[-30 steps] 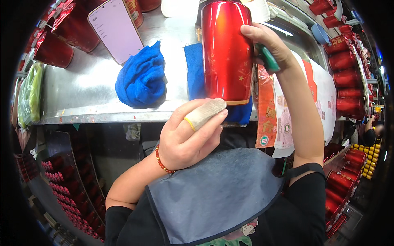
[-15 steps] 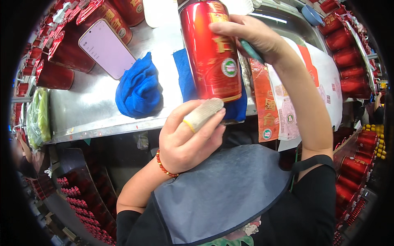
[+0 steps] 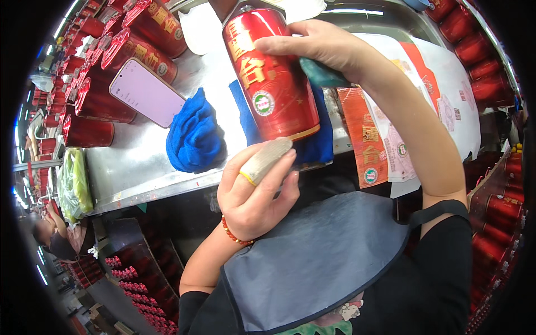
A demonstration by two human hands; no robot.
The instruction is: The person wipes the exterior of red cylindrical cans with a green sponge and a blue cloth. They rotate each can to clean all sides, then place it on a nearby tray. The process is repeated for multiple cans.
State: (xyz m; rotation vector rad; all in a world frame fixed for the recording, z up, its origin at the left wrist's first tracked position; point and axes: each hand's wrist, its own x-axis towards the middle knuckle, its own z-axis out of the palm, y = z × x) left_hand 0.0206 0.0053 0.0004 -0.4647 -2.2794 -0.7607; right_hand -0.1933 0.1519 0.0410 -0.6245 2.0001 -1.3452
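A glossy red bottle [image 3: 279, 95] with gold lettering and a round white-green sticker leans on a blue cloth [image 3: 244, 111], its base toward me. My right hand [image 3: 329, 50] grips its upper right side, thumb across the front. A dark green piece [image 3: 321, 73], its kind unclear, is tucked under that hand's palm. My left hand [image 3: 254, 187] is at the bottle's base, a beige finger cover [image 3: 267, 162] with a yellow edge on one finger, its tip at the bottom rim. The left hand's other fingers are half bent and apart from the thumb, not wrapped round the bottle.
On the metal bench [image 3: 120, 173] lie a crumpled blue cloth [image 3: 194, 137] and a phone [image 3: 146, 92] leaning on red bottles [image 3: 106, 100]. Printed red and white sheets [image 3: 365, 139] lie to the right. A green plastic bundle [image 3: 75, 184] is at the left edge.
The bottle has turned on its axis, so lettering and sticker moved left. Both hands stay at it; the right thumb has shifted left with it. The whole view has swung slightly.
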